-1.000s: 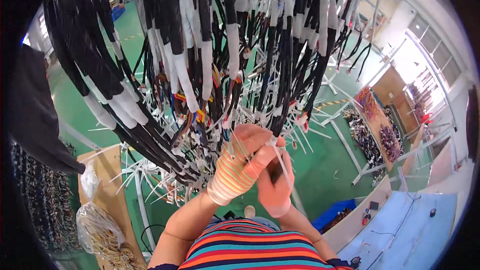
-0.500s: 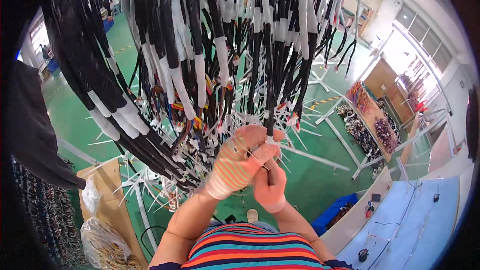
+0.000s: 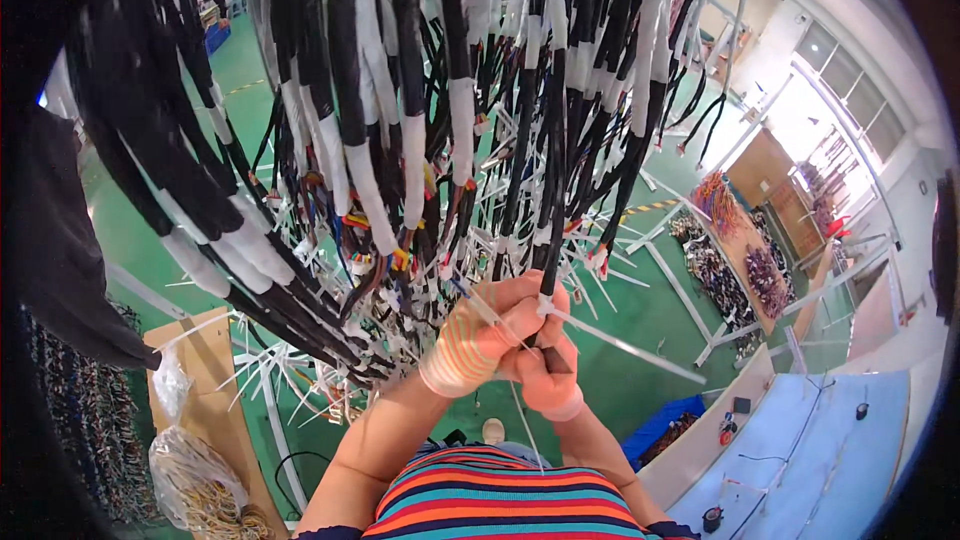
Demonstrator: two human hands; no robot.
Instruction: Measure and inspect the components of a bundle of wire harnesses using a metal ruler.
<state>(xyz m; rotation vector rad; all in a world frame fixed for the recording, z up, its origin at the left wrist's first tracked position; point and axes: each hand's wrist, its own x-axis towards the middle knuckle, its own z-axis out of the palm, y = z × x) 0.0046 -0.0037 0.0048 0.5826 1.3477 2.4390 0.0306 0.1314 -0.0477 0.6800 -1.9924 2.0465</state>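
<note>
A black wire harness [image 3: 553,250] hangs down in front of me, and its lower end passes between my two hands. My left hand [image 3: 474,335], in a striped glove with bare fingertips, closes round it from the left. Just below and to the right, my right hand [image 3: 550,375], gloved likewise, pinches the same harness. A white cable tie [image 3: 630,345] is fastened round the harness above my fingers, its long tail pointing down to the right. Another thin white cable tie [image 3: 528,430] hangs from between my hands toward my shirt. My fingers hide the harness's tip.
Several black-and-white taped harnesses [image 3: 410,100] hang close ahead and to the left, with many loose tie tails. Right stands a blue-topped table [image 3: 800,460], near a blue bin [image 3: 665,425]. Left lie a brown board [image 3: 215,380] and a plastic bag of cords [image 3: 195,480].
My hands and the held harness have shifted slightly down, with the fingers closer together. A thin white tie now hangs below them. The hanging harnesses sit slightly differently in view.
</note>
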